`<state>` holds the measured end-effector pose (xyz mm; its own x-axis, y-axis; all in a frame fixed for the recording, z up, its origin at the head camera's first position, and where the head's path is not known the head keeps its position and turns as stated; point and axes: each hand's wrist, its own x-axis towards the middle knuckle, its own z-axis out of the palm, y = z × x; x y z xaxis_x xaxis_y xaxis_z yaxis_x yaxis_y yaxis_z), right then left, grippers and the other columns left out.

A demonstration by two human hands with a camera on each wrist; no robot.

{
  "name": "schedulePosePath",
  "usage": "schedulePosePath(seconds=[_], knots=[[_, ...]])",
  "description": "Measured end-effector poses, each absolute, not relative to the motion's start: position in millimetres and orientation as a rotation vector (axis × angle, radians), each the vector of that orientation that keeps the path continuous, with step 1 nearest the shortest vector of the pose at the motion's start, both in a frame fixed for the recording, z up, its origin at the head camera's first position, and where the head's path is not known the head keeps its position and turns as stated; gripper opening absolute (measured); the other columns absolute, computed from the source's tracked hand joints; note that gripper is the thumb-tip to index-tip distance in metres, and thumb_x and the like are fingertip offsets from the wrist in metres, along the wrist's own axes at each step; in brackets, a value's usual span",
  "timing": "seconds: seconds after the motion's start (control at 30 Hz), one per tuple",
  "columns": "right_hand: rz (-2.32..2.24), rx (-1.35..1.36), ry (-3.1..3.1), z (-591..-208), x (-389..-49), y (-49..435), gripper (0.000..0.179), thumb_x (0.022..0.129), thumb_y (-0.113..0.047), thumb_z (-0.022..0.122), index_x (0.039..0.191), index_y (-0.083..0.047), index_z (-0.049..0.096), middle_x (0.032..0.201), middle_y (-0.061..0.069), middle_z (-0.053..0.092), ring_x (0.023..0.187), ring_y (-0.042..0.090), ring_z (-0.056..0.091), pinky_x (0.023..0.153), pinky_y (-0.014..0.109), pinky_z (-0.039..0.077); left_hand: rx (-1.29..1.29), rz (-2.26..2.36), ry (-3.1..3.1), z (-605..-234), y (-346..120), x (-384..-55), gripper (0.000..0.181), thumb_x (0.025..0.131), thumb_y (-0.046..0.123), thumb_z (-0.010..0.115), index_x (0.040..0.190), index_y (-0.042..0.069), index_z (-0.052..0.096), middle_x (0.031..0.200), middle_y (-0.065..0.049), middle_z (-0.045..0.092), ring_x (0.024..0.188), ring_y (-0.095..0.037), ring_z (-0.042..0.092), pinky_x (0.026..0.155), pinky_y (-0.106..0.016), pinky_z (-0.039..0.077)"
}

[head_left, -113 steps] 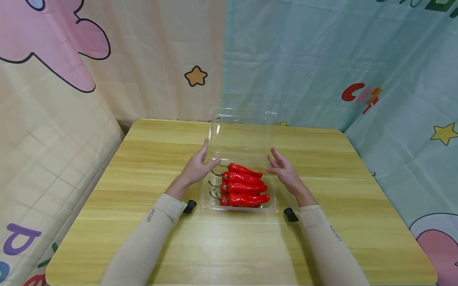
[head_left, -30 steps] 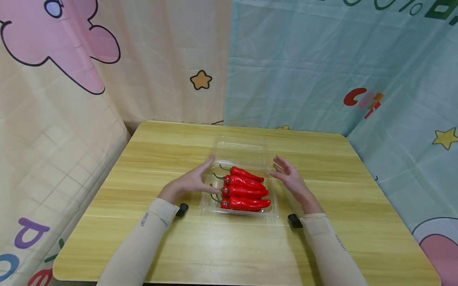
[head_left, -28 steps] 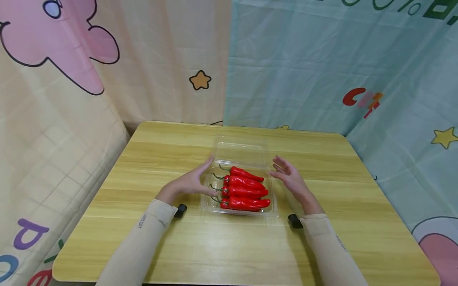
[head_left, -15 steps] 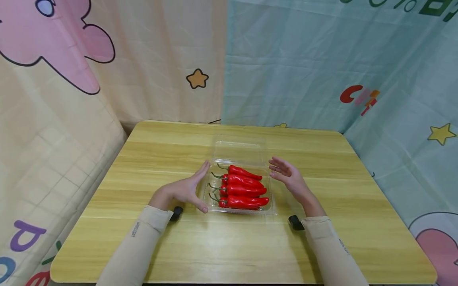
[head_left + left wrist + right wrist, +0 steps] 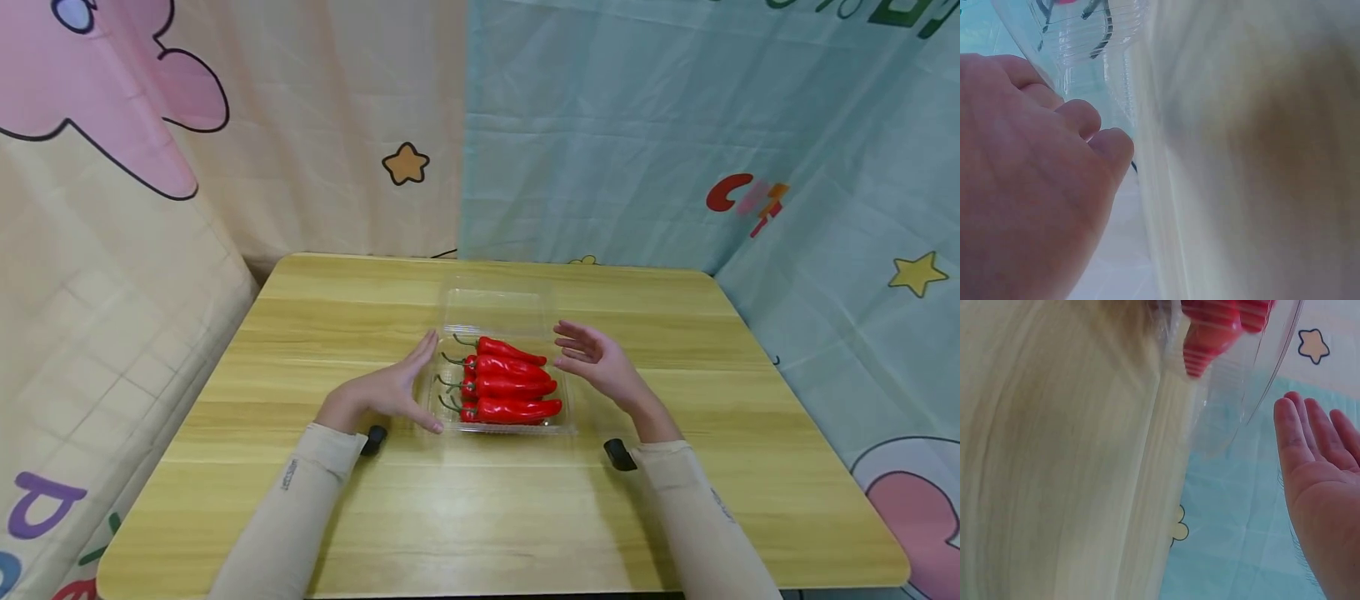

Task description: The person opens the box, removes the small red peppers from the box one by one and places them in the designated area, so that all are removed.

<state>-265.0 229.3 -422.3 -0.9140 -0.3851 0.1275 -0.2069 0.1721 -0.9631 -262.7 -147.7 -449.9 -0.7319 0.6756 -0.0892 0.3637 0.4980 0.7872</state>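
Observation:
Several red peppers (image 5: 513, 387) with green stems lie in rows in a clear plastic clamshell box (image 5: 510, 428). Its transparent lid (image 5: 495, 310) is folded back toward the far edge. My left hand (image 5: 384, 393) stands at the box's left side, thumb spread toward the near corner and fingers stretched along the side. On the right side, my right hand (image 5: 603, 364) is held with straight fingers and palm facing the box. In the right wrist view, the fingers (image 5: 1297, 431) appear apart from the clear wall. Neither hand grips a pepper.
The box stands on a light wooden table (image 5: 480, 525) with rounded corners. Printed curtains (image 5: 600, 125) hang behind it and on both sides. A black wrist camera (image 5: 373, 440) sits at the left cuff, another black camera (image 5: 619, 455) at the right.
The lid has dropped from its raised position to lie farther back. My left hand has come down to the box's left side. Within the last half second, the box has shifted slightly away from me.

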Motion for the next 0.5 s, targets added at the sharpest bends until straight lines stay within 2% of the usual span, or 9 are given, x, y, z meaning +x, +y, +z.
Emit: schedulePosePath(seconds=[0.2,0.5], knots=[[-1.781,-0.630,2.324,-424.1,-273.6,222.4,0.066,0.092,-0.007,0.073,0.150,0.000,0.042,0.148,0.020,0.048,0.136,0.047,0.042,0.111,0.047,0.037,0.840,1.051,2.355,-445.8,-144.5,-277.1,0.144,0.072,0.039,0.092,0.158,0.010,-0.020,0.163,-0.008,-0.030,0.149,-0.031,-0.018,0.119,-0.054,0.006],[-1.683,-0.632,2.402,-429.6,-284.5,211.7,0.070,0.089,-0.011,0.078,0.150,-0.005,0.044,0.148,0.018,0.048,0.134,0.044,0.046,0.110,0.054,0.037,0.824,0.960,2.344,-438.0,-144.2,-290.1,0.147,0.071,0.045,0.092,0.156,0.008,-0.023,0.162,-0.011,-0.031,0.149,-0.030,-0.018,0.120,-0.050,0.007]])
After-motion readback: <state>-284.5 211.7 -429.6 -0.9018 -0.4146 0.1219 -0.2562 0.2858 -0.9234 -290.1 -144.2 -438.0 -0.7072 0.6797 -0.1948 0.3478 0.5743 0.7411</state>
